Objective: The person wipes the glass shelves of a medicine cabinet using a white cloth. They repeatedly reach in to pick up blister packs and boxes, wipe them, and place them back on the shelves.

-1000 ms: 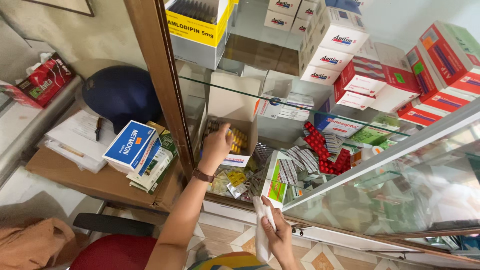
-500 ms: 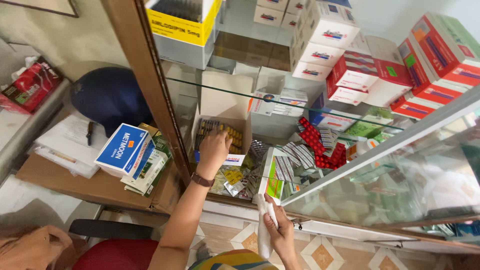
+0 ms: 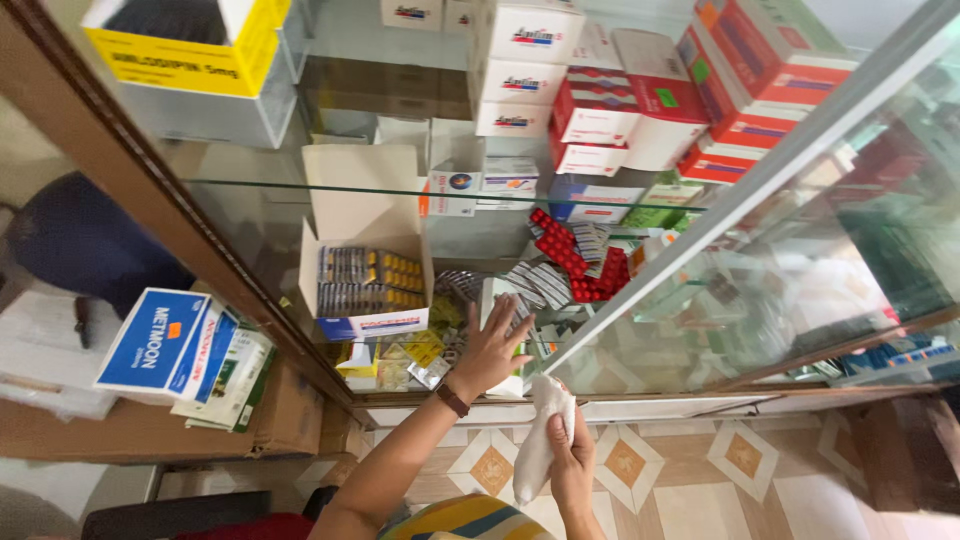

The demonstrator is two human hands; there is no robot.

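Observation:
My left hand point(image 3: 490, 350), a dark band on its wrist, reaches into the lower shelf of a glass cabinet. Its spread fingers rest on an upright white box point(image 3: 492, 296), and it holds nothing. To the left of it stands an open white carton point(image 3: 370, 280) full of silver and yellow blister strips. Loose yellow and silver strips point(image 3: 415, 355) lie below the carton. My right hand point(image 3: 575, 465) stays outside the cabinet, lower down, shut on a crumpled white cloth point(image 3: 540, 440).
Red blister strips point(image 3: 575, 255) are piled behind the white box. A glass shelf point(image 3: 300, 185) above carries small boxes, and red-and-white cartons point(image 3: 740, 70) are stacked higher up. A sliding glass door point(image 3: 780, 270) stands to the right. Blue-and-white boxes point(image 3: 155, 340) sit outside the wooden frame point(image 3: 150, 200).
My left hand has moved right, from the open carton of blister strips to the white box. My right hand still holds the cloth. The view has come closer.

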